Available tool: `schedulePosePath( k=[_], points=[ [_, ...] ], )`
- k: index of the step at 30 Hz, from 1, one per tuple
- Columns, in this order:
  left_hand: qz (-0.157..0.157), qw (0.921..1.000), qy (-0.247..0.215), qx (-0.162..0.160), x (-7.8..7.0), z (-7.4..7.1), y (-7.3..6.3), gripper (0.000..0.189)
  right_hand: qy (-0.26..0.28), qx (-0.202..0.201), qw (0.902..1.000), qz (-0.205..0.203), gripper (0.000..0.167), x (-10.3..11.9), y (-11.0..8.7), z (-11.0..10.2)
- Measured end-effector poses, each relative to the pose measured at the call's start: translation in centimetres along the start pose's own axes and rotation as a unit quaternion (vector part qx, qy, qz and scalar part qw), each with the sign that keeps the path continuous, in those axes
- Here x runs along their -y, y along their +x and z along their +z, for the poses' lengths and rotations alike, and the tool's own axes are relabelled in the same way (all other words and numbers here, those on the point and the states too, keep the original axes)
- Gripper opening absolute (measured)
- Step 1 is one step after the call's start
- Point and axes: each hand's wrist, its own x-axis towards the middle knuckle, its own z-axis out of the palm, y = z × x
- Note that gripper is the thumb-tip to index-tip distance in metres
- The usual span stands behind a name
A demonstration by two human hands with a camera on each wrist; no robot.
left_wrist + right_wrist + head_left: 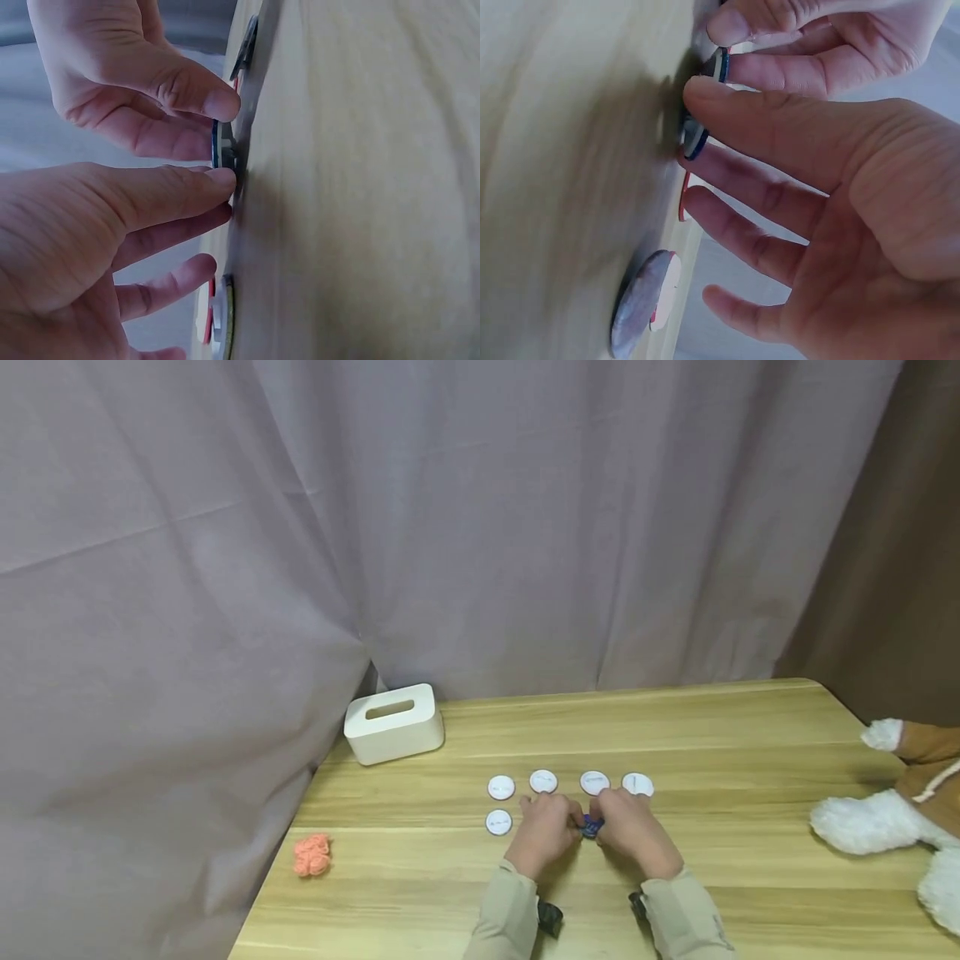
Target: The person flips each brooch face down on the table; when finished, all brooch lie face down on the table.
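Observation:
A small dark-blue round disc (590, 828) is between the two hands, low over the wooden table. My left hand (546, 830) pinches its left edge with thumb and fingertips; the remaining fingers fan out in the left wrist view. From the other side my right hand (632, 828) pinches the same disc (696, 139), and the thumb covers part of it in the right wrist view. Just beyond the hands stands a row of white round discs with dark writing, among them one disc (595, 782) above the right hand. Another white disc (498, 822) lies left of the left hand.
A white tissue box (394, 727) stands at the table's back left corner. A coral-coloured flower-like piece (312, 855) lies near the left edge. A brown and white plush toy (870, 822) is at the right. A grey curtain (510, 527) hangs behind the wooden table (750, 852).

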Motion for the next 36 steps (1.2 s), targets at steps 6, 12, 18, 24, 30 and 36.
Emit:
schedulePosePath(
  k=[6, 12, 18, 24, 30, 36],
  points=[
    [0.002, 0.9998, -0.017, -0.006, -0.3, -0.3, -0.1, 0.012, 0.009, 0.007, 0.9999, -0.007, 0.025, 0.0, -0.3, -0.6],
    [0.001, 0.9996, -0.025, -0.011, -0.5, -0.7, -0.2, 0.008, 0.008, 0.015, 0.9998, 0.002, 0.024, 0.1, -0.2, -1.0],
    [-0.009, 0.9996, -0.025, -0.013, -0.8, -0.9, -0.2, 0.005, 0.013, 0.006, 0.9999, -0.003, 0.022, 0.1, -0.4, -1.2],
    [-0.021, 0.9994, -0.019, -0.019, -0.9, -1.0, -0.1, 0.006, 0.008, -0.017, 0.9996, -0.019, 0.022, 0.1, -0.5, -1.0],
    [-0.03, 0.9991, -0.022, -0.02, -0.9, -0.6, 0.1, 0.006, 0.032, -0.033, 0.9985, -0.031, 0.024, -0.5, -0.4, -0.5],
    [-0.026, 0.9993, -0.012, -0.024, -0.9, -0.4, 0.4, 0.011, 0.052, -0.047, 0.9973, -0.021, 0.028, -0.9, -0.3, 0.1]
  ],
)
